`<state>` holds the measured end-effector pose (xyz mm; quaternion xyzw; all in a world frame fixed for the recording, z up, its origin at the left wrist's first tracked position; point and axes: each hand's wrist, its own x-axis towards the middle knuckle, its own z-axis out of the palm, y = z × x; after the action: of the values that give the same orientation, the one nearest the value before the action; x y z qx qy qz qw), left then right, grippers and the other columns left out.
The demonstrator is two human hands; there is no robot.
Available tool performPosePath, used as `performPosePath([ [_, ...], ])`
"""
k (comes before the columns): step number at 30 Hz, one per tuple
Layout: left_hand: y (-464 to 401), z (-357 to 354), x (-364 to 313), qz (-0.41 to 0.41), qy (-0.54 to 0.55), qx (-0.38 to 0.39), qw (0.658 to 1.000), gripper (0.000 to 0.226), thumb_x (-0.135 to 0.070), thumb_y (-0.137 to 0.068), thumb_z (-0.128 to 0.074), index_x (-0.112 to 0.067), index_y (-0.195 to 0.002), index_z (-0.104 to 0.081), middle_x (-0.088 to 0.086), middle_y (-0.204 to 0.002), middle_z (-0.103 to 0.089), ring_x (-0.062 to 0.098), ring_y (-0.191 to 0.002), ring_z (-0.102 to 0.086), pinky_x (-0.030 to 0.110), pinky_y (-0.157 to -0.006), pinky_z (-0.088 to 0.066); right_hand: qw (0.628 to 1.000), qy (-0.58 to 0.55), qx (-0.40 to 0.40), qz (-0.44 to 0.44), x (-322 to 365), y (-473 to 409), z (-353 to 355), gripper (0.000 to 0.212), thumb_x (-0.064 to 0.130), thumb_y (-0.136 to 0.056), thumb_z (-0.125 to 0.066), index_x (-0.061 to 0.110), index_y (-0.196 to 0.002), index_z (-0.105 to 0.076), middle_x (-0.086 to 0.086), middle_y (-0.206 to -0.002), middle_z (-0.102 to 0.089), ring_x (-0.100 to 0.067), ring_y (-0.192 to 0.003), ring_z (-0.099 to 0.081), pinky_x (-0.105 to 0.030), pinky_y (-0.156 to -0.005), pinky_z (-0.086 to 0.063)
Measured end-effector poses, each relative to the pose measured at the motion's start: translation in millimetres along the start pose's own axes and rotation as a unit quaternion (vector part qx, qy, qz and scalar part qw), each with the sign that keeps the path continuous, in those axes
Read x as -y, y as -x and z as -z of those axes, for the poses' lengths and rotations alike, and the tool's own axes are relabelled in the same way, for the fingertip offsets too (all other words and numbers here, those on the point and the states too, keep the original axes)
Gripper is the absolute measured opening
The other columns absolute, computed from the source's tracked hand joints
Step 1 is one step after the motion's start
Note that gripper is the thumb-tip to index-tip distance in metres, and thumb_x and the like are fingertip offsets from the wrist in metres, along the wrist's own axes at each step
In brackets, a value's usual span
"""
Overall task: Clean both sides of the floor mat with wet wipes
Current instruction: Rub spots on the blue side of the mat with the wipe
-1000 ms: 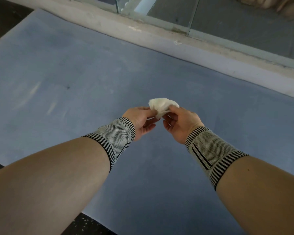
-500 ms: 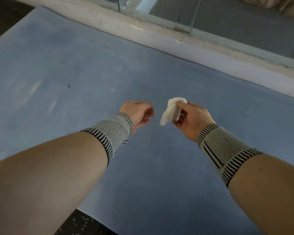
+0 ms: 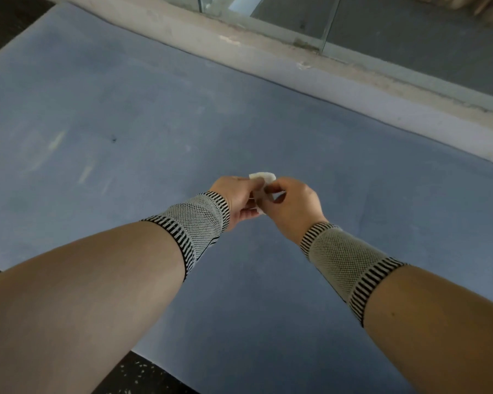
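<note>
A blue-grey floor mat [image 3: 268,123] lies flat and fills most of the view. Above its middle, my left hand [image 3: 238,199] and my right hand [image 3: 292,204] meet with a small white wet wipe [image 3: 264,176] pinched between them. Both hands have their fingers curled on the wipe, and most of the wipe is hidden behind the fingers. Each wrist wears a grey knitted band with black stripes. The mat shows pale streaks at the left [image 3: 57,140] and a small dark speck [image 3: 114,139].
A pale concrete ledge [image 3: 268,49] runs along the mat's far edge, with a glass panel and metal frame [image 3: 329,27] behind it. Dark speckled floor [image 3: 138,373] shows past the mat's near edge and at the top left corner.
Half a second ago my left hand was apart from the wipe, which hung from my right hand alone. Now the left hand has come back and both hands pinch the wipe together.
</note>
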<state>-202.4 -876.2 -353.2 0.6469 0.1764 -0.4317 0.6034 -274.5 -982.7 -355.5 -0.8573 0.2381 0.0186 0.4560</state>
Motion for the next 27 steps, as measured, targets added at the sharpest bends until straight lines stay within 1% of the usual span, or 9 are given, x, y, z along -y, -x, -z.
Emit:
performPosePath([
  [5,-3,18,9,-0.075,-0.176,-0.022,0.981,0.024,-0.02,-0.094,-0.06,-0.014,-0.116,-0.067,0.0,-0.097,-0.072,0.012,-0.088,-0.067,0.032,-0.077,-0.053,0.985,0.147,-0.081,-0.029,-26,-24,3,0.009,0.022,-0.087,-0.059,0.018,-0.091,-0.065,-0.002,-0.09,-0.065,-0.022,-0.083,-0.058,-0.023,-0.066,-0.04],
  [9,-4,63,28,-0.224,-0.536,-0.124,0.804,0.034,-0.013,-0.092,-0.056,-0.015,-0.125,-0.064,0.007,-0.125,-0.063,0.025,-0.116,-0.058,0.034,-0.102,-0.043,0.966,0.257,-0.034,-0.001,-44,-21,-9,0.027,0.011,-0.092,-0.051,0.021,-0.112,-0.066,-0.007,-0.111,-0.058,-0.026,-0.098,-0.056,-0.028,-0.079,-0.042],
  [11,1,82,42,-0.248,-0.588,-0.122,0.76,0.038,-0.013,-0.09,-0.057,-0.016,-0.128,-0.061,0.005,-0.13,-0.057,0.026,-0.121,-0.051,0.035,-0.105,-0.038,0.982,0.182,0.035,0.044,-40,4,-35,0.016,0.022,-0.089,-0.058,0.028,-0.098,-0.069,0.006,-0.104,-0.065,-0.016,-0.099,-0.059,-0.025,-0.086,-0.045],
  [13,10,95,57,-0.249,-0.629,-0.109,0.728,0.043,-0.017,-0.088,-0.059,-0.019,-0.131,-0.058,0.002,-0.136,-0.05,0.024,-0.126,-0.043,0.034,-0.107,-0.035,0.947,0.225,0.151,0.174,-37,28,-60,0.006,0.038,-0.085,-0.06,0.039,-0.084,-0.066,0.019,-0.085,-0.064,-0.003,-0.082,-0.059,-0.02,-0.071,-0.045],
  [15,23,104,70,-0.238,-0.648,-0.106,0.716,0.046,-0.023,-0.088,-0.06,-0.022,-0.134,-0.055,-0.001,-0.141,-0.044,0.022,-0.13,-0.037,0.035,-0.107,-0.035,0.929,0.239,0.207,0.191,-32,30,-59,0.014,0.044,-0.085,-0.056,0.051,-0.073,-0.057,0.018,-0.071,-0.055,0.0,-0.067,-0.05,-0.014,-0.056,-0.034],
  [17,39,112,82,-0.215,-0.664,-0.106,0.709,0.051,-0.029,-0.087,-0.061,-0.026,-0.137,-0.05,-0.003,-0.145,-0.04,0.021,-0.133,-0.034,0.035,-0.108,-0.034,0.959,0.228,0.127,0.11,-36,8,-39,0.017,0.032,-0.087,-0.057,0.043,-0.074,-0.06,0.012,-0.067,-0.053,-0.01,-0.065,-0.047,-0.015,-0.052,-0.031],
  [20,63,123,96,-0.161,-0.706,-0.096,0.683,0.061,-0.035,-0.088,-0.062,-0.027,-0.144,-0.04,-0.004,-0.151,-0.03,0.02,-0.138,-0.027,0.035,-0.111,-0.031,0.964,0.252,0.033,0.078,-40,2,-36,0.024,0.011,-0.089,-0.055,0.029,-0.1,-0.067,0.007,-0.091,-0.05,-0.019,-0.081,-0.048,-0.018,-0.069,-0.037],
  [24,100,128,116,-0.111,-0.719,-0.111,0.677,0.064,-0.033,-0.091,-0.057,-0.027,-0.149,-0.03,-0.001,-0.155,-0.023,0.023,-0.141,-0.023,0.036,-0.114,-0.03,0.92,0.2,0.241,0.237,-19,72,-90,0.018,0.041,-0.087,-0.058,0.044,-0.069,-0.059,0.02,-0.071,-0.058,-0.008,-0.069,-0.051,-0.016,-0.063,-0.038],
  [27,122,131,138,-0.098,-0.697,-0.113,0.701,0.061,-0.031,-0.092,-0.058,-0.028,-0.148,-0.033,0.0,-0.156,-0.021,0.023,-0.142,-0.021,0.036,-0.114,-0.029,0.919,0.232,0.191,0.253,-19,56,-86,0.026,0.031,-0.087,-0.055,0.051,-0.069,-0.057,0.01,-0.067,-0.05,-0.014,-0.067,-0.046,-0.014,-0.055,-0.031],
])
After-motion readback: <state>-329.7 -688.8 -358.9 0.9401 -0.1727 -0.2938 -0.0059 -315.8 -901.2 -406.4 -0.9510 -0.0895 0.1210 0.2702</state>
